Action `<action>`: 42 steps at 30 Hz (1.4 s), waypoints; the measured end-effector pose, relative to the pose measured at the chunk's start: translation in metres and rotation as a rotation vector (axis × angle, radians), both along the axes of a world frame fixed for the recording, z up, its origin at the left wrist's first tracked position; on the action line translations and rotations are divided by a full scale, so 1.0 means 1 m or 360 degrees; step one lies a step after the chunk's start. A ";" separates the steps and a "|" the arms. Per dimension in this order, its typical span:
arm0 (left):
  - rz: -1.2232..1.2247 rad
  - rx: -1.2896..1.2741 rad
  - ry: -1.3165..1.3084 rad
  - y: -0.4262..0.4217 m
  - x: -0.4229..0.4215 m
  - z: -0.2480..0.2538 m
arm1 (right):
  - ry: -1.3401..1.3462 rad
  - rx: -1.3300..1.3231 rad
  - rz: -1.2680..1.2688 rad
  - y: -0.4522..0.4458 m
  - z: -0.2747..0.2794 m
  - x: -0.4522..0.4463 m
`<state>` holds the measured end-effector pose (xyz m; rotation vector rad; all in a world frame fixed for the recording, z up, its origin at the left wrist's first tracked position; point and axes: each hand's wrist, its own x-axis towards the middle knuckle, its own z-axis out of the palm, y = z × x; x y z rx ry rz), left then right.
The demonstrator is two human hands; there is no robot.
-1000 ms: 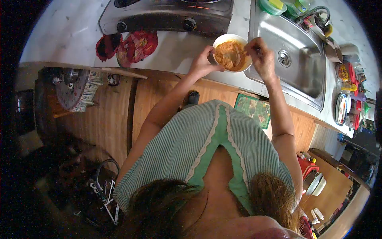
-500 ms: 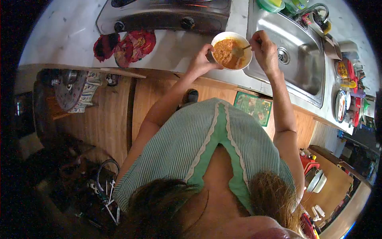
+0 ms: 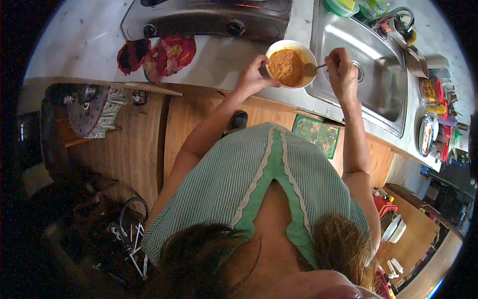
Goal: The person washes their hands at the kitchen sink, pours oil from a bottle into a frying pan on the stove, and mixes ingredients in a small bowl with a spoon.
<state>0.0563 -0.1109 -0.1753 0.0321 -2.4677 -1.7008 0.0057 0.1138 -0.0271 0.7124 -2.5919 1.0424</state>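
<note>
A white bowl [image 3: 275, 48] of lumpy orange food [image 3: 286, 66] is at the counter's edge, left of the sink. My left hand [image 3: 255, 76] grips its left side, thumb and fingers around the wall. In my right hand [image 3: 341, 71], closed over the sink's near left part, is the handle of a spoon [image 3: 309, 70]. The spoon's head is at the bowl's right inner side, at the edge of the food. The spoon handle's end is hidden by my fingers.
A stove [image 3: 209, 20] stands behind the counter [image 3: 214, 62]. Red cloths [image 3: 172, 55] lie at the left. The steel sink [image 3: 383, 94] is at the right, with a faucet [image 3: 401, 12] and a green tub [image 3: 341, 7] behind it. A plate [image 3: 426, 135] stands farther right.
The spoon has moved from the middle of the food to the bowl's right side. My right hand has shifted right and slightly nearer. My left hand stays on the bowl.
</note>
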 end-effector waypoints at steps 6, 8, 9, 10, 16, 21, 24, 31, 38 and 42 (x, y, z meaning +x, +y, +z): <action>0.0000 0.0015 0.0024 0.000 0.000 0.003 | -0.0138 -0.0222 0.0063 -0.006 -0.018 0.008; 0.0011 -0.0043 0.0016 -0.001 0.003 0.009 | -0.0051 -0.0210 -0.0093 -0.008 -0.018 -0.003; 0.0012 -0.0069 0.0012 -0.001 0.003 0.010 | -0.0018 -0.0077 -0.0190 -0.008 -0.018 -0.007; -0.0001 -0.0060 -0.0016 -0.002 0.002 0.011 | 0.0013 -0.0088 -0.0195 -0.011 -0.021 -0.010; 0.0008 -0.0013 0.0023 -0.001 0.002 0.006 | 0.0061 -0.0275 0.0037 -0.030 -0.054 0.004; -0.0056 0.0257 -0.0042 0.000 0.001 -0.002 | -0.0239 -0.0557 0.0165 -0.006 -0.050 -0.002; -0.0058 0.0222 -0.0062 -0.001 0.000 -0.004 | 0.0004 -0.0406 -0.0092 -0.004 -0.043 -0.014; -0.0031 0.0133 0.0043 0.000 0.000 0.000 | -0.0181 -0.0490 0.0237 -0.024 -0.062 -0.011; -0.0015 -0.0011 0.0064 -0.001 0.002 0.003 | -0.0281 -0.0669 0.0316 -0.008 -0.034 -0.018; -0.0075 0.0165 -0.0029 0.000 0.000 -0.002 | -0.0015 -0.0378 0.0055 -0.032 -0.035 -0.025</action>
